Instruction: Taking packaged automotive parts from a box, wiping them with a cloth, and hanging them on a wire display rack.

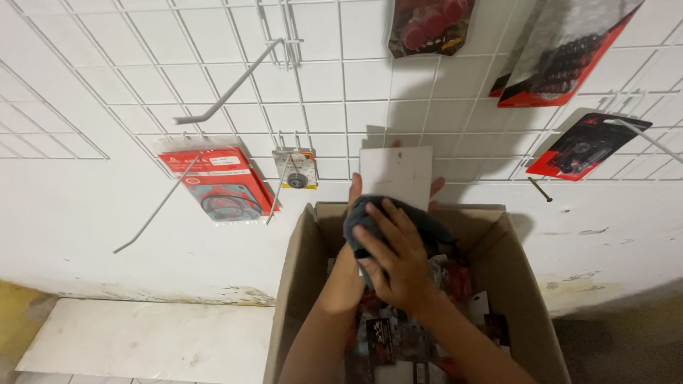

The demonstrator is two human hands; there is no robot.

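- Head view, the setting: a white wall carries a white wire grid [213, 85] with long hooks [228, 85]; red-backed packets hang from it, one [220, 185] at lower left, others [427, 25] along the top and at right [587, 146]. A small yellow-topped packet [297, 171] hangs near the middle. An open cardboard box [299, 284] stands below, against the wall, full of more packets.
- The thing in hand: a white card [396, 174], its blank back to the camera, is held upright above the box's far edge, in front of the grid's lowest row.
- Left hand [359, 195]: closed on the card from behind and below; fingertips show at both of the card's edges, so the grip looks like a pinch across its width.
- Right hand [398, 263]: fingers spread and curled over a dark grey cloth [370, 217], pressing it against the card's lower part.
- Risk, as I judge it: the card is thin and held at its lower end only, so a hard press with the cloth could bend it or slip it out of the pinch into the box.
- Risk: the bare hooks jut out close by; a lifted forearm could catch one or knock a hanging packet loose.
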